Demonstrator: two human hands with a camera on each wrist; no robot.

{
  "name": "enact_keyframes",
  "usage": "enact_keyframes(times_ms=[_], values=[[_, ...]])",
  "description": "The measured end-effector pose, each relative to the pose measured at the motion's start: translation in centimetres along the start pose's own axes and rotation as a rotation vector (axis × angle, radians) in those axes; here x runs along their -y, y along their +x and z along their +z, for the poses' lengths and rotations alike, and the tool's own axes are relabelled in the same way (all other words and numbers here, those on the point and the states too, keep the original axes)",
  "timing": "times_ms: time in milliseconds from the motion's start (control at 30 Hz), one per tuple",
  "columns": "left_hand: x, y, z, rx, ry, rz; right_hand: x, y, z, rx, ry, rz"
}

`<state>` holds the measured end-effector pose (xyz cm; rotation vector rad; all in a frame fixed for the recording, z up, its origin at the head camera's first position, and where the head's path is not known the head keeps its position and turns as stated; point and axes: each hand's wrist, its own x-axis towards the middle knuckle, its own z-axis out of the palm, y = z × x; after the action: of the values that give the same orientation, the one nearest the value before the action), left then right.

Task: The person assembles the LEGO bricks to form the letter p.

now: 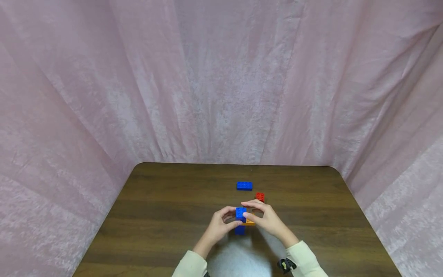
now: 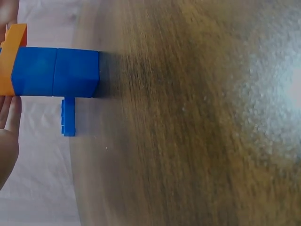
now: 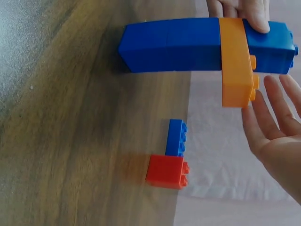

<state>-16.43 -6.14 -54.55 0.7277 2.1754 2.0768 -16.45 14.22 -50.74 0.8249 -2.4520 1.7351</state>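
Note:
A stack of bricks stands upright on the table: two blue bricks (image 3: 169, 45) at the bottom, a wider orange brick (image 3: 235, 66) across them, and a small blue brick (image 1: 240, 212) on top. My left hand (image 1: 219, 226) pinches the stack from the left, its thumb against the top blue brick just above the orange one. From the right, my right hand (image 1: 270, 220) reaches round the top with fingers spread and fairly straight. Its fingertips (image 3: 270, 82) are right at the side of the top blue brick, over the orange brick's studded overhang.
Behind the stack lies a flat blue brick (image 1: 244, 186) with studs up. A red brick (image 1: 260, 197) sits just right of it, partly behind my right hand. The wooden table (image 1: 166, 215) ends at a pink curtain (image 1: 235, 84), which also hangs along both sides.

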Motion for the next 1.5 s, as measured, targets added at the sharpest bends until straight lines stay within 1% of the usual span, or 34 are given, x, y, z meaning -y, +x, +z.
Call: enact_keyframes(times_ms=[100,200,267,433,500,533,600,733,800,933,1000,1133,1200,1267,1367,1500], values=[[0.0,0.1,0.0,-0.001,0.006,0.002,-1.6,0.2,-0.3,-0.050,0.009,-0.013],[-0.1,0.1,0.1,-0.002,0.011,0.001,-2.7,0.5,-1.0,-0.119,0.024,-0.029],[-0.1,0.2,0.1,-0.002,0.024,-0.005,-3.4,0.7,-1.5,-0.166,0.047,-0.024],[-0.2,0.1,0.1,-0.006,0.044,-0.062,-5.3,1.1,-2.8,-0.252,0.053,0.006],[-0.3,0.1,0.1,-0.010,0.043,-0.088,-6.2,1.2,-3.3,-0.277,0.067,0.021],[-0.3,0.1,0.1,-0.009,0.038,-0.091,-6.7,1.3,-3.6,-0.287,0.079,0.028],[-0.5,0.0,0.1,-0.012,0.038,-0.104,-7.2,1.4,-4.1,-0.302,0.110,0.062],[-0.5,-0.1,0.2,-0.012,0.031,-0.103,-8.3,1.6,-4.6,-0.316,0.151,0.143],[-0.4,-0.1,0.2,-0.013,0.030,-0.099,-9.1,1.7,-4.6,-0.324,0.153,0.177],[-0.2,0.0,0.1,-0.008,0.038,-0.079,-9.9,2.0,-4.4,-0.328,0.152,0.238],[-0.2,0.0,0.1,-0.009,0.045,-0.077,-10.2,2.1,-4.3,-0.323,0.158,0.288],[-0.1,0.1,0.0,-0.012,0.052,-0.076,-10.9,2.0,-3.8,-0.298,0.144,0.401],[0.0,0.1,0.1,-0.014,0.055,-0.074,-11.2,2.0,-3.5,-0.296,0.129,0.443],[-0.1,0.1,0.1,-0.013,0.055,-0.074,-11.5,1.9,-3.2,-0.299,0.116,0.470],[-0.2,0.0,0.1,-0.015,0.059,-0.084,-12.0,1.9,-2.9,-0.304,0.085,0.488],[-0.4,0.0,0.2,-0.019,0.056,-0.095,-12.5,1.9,-2.7,-0.311,0.061,0.489]])
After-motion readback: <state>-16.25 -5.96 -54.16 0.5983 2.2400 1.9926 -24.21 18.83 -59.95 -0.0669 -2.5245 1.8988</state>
